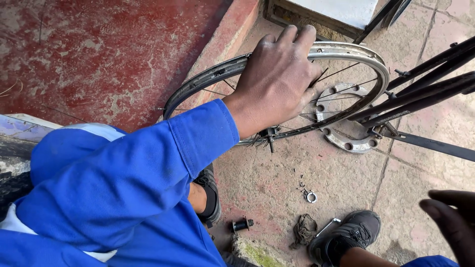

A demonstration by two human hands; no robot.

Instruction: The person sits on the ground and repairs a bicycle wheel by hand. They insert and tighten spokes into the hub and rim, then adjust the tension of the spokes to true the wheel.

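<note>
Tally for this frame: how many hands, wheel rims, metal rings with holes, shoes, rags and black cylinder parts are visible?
Hands: 2, left hand gripping the rim, right hand free
Wheel rim: 1
Flat ring with holes: 1
Shoes: 2
Rag: 1
Black cylinder part: 1
Total: 8

A left hand (277, 79) in a blue sleeve (148, 168) grips a bare bicycle wheel rim (346, 52) resting on the paved floor (346, 183). A perforated metal ring (346, 144) lies under it. The right hand (452, 222) hovers open at the lower right.
</note>
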